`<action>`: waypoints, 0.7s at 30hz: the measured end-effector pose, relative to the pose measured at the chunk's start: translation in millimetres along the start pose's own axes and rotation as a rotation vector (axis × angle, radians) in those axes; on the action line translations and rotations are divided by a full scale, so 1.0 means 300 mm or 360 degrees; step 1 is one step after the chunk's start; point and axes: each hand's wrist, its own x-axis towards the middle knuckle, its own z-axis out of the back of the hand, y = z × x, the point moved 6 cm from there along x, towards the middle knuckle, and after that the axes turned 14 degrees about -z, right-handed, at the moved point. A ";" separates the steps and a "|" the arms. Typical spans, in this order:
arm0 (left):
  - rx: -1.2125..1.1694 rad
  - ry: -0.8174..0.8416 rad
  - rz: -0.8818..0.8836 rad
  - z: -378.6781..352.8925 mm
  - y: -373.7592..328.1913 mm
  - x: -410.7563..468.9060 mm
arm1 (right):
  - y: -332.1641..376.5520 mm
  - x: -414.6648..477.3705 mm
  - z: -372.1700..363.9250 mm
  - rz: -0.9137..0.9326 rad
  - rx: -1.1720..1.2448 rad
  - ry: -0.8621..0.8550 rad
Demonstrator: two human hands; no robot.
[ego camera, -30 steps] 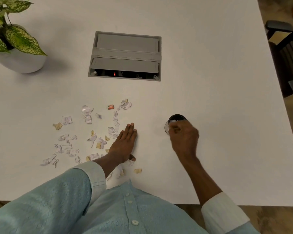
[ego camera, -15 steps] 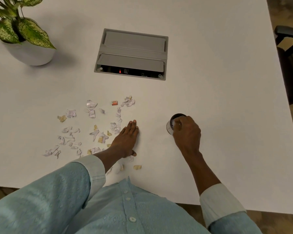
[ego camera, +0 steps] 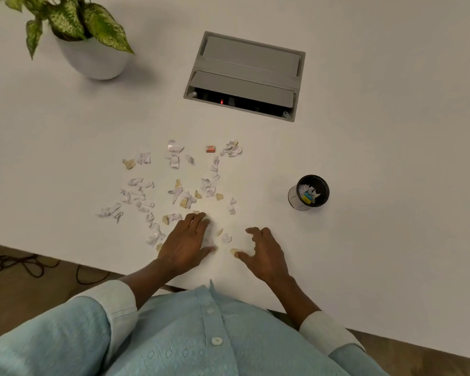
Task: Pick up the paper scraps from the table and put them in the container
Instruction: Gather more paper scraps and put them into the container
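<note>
Several crumpled white and tan paper scraps [ego camera: 174, 191] lie scattered over the white table [ego camera: 377, 158] in front of me. A small black-rimmed container [ego camera: 310, 192] stands to their right with a few scraps inside. My left hand [ego camera: 186, 242] rests flat, palm down, on the table among the nearest scraps. My right hand [ego camera: 265, 252] hovers low with fingers spread and curled, empty, its thumb next to a tan scrap [ego camera: 235, 251]. A small white scrap [ego camera: 226, 238] lies between the two hands.
A potted plant in a white pot [ego camera: 92, 58] stands at the back left. A grey recessed cable box [ego camera: 244, 74] with its lid ajar is set into the table's middle. The table's near edge runs just below my hands; cables lie on the floor at left.
My right hand has left the container and come back toward me, to the scraps beside my left hand. The container now stands alone. The camera view shifted.
</note>
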 end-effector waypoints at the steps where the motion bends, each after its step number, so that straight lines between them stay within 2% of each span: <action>1: 0.0026 0.0020 0.0031 -0.010 0.014 -0.034 | 0.009 -0.005 -0.025 0.0009 -0.0026 0.0016; 8: -0.0058 0.0208 0.0345 -0.118 0.072 -0.165 | 0.100 -0.010 -0.142 0.0077 -0.0129 0.0041; 13: -0.0217 0.0168 0.0431 -0.152 0.064 -0.154 | 0.209 -0.004 -0.187 0.0150 -0.0304 0.0030; 17: -0.0297 0.0105 0.0355 -0.140 0.053 -0.112 | 0.260 0.001 -0.217 0.0178 -0.0420 -0.0018; 21: -0.0228 0.0155 0.0090 -0.142 0.028 -0.074 | 0.260 -0.007 -0.223 0.0194 -0.0442 -0.0133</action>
